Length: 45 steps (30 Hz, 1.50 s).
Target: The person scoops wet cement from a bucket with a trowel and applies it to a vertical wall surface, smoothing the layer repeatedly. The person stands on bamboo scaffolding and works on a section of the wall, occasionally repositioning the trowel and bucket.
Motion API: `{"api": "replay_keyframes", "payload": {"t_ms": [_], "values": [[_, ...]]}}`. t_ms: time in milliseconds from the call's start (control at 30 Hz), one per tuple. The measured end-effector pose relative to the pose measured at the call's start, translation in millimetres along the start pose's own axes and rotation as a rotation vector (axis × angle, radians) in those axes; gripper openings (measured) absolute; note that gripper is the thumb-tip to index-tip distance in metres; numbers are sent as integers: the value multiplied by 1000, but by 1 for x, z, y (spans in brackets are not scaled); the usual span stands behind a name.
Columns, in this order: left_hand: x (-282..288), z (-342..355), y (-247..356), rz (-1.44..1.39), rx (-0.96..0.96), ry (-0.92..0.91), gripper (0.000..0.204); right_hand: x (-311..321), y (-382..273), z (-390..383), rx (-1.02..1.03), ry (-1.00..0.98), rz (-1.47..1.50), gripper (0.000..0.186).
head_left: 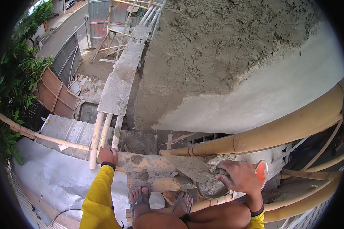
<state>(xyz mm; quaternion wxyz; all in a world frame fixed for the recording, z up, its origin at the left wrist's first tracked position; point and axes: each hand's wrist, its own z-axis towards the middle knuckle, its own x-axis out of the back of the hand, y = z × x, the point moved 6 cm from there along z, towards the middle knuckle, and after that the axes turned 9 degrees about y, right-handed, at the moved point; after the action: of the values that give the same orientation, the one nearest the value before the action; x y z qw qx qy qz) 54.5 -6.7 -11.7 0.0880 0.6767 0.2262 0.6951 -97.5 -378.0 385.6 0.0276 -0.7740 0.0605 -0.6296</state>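
Head view: the right hand (240, 177) closes its grip on a trowel (193, 168), its mortar-caked blade pointing left over a bucket (218, 187) of wet grey mix; loading looks underway. Left hand (108, 155) clasps a bamboo pole (95, 139). Above the grip, the wall (233, 57) shows rough plaster over smooth.

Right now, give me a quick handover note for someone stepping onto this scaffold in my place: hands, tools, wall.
Left hand grips the end of a bamboo pole for support.
Right hand holds a trowel, its blade coated in mortar, over the mortar bucket by the sandalled feet.
Wall: the upper part carries rough fresh mortar; the lower band is smooth grey.
Done: rough coat over the upper area.
Left: that coat is not yet smoothed.
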Motion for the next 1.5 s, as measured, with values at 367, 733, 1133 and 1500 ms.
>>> {"api": "replay_keyframes", "payload": {"t_ms": [367,733,1133,1500], "values": [[15,30,43,38,-176,153,33,22,20,-111,-247,265,-63,34],[261,139,338,-1117,-589,429,94,-3,47,-120,-177,148,45,33],[267,144,373,-995,-519,365,114,23,41,-162,-155,458,306,29],[268,152,371,-959,-548,392,112,-8,54,-141,-71,155,200,32]]}}
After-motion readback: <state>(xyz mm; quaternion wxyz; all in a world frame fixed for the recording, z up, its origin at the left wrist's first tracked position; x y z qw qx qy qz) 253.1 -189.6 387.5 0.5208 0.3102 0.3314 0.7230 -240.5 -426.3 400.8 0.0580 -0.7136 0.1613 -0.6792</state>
